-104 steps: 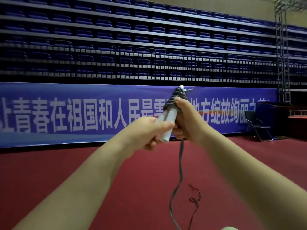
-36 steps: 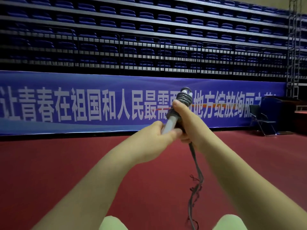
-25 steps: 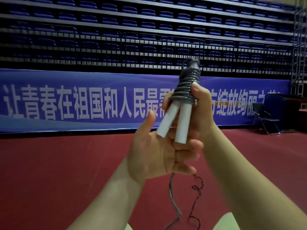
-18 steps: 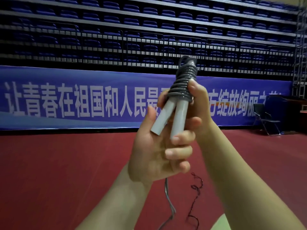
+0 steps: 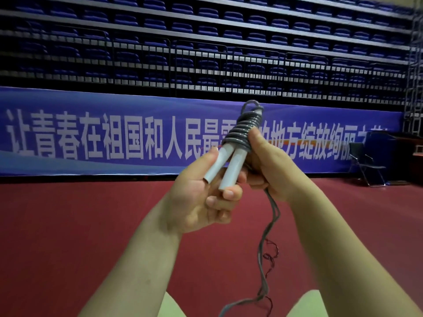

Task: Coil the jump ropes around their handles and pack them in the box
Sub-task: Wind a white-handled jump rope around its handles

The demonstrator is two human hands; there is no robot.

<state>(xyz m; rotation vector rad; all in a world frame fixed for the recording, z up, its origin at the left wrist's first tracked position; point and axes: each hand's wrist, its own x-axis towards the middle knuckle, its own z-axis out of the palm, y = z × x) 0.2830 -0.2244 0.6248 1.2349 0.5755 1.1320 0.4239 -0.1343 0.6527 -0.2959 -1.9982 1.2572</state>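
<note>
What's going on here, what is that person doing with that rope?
A person is winding a grey jump rope around its two white handles. The left hand holds the handles, and the right hand grips the coiled part. Part of the rope is wound; the loose rest hangs down to the red floor. No box is in view.

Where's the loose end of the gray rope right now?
In the head view, the loose rope hangs from under the right hand, right of centre, trailing to the red floor.
</note>
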